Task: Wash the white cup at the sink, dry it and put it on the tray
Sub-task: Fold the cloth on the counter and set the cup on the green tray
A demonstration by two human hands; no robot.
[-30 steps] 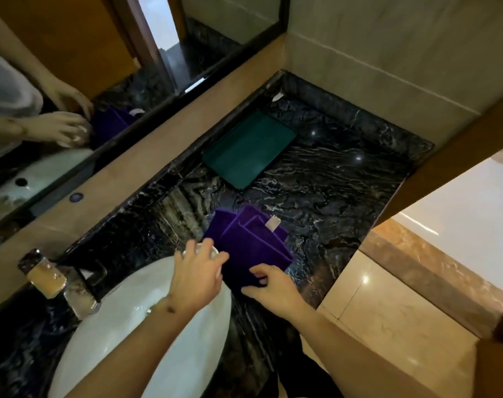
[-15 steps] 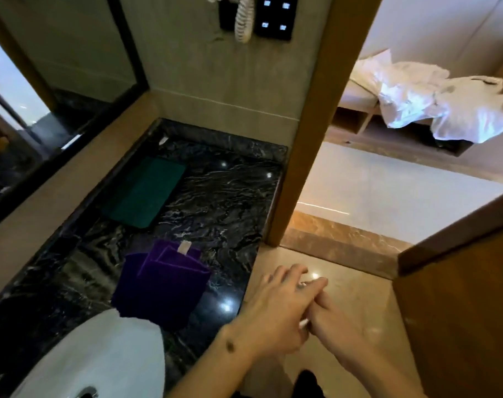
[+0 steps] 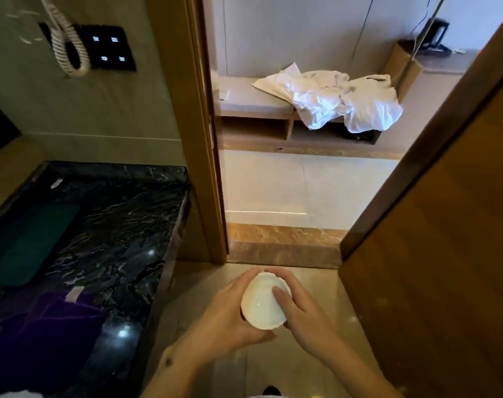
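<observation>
Now white cup [image 3: 264,307] gripped between left hand [image 3: 227,320], right hand [image 3: 305,311].

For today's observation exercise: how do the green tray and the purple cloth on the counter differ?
The green tray lies flat and smooth; the purple cloth is folded and layered. The tray sits farther along the counter, the cloth nearer. The cloth bears a pale tag; the tray shows none. Both rest untouched.

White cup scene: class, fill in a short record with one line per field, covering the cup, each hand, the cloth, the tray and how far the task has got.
cup: white cup, held over the floor, beside the counter
left hand: left hand grips the cup's side
right hand: right hand holds the cup, thumb on its rim
cloth: purple cloth lying on the counter, untouched
tray: green tray on the counter
task stage: cup not yet on tray
</observation>
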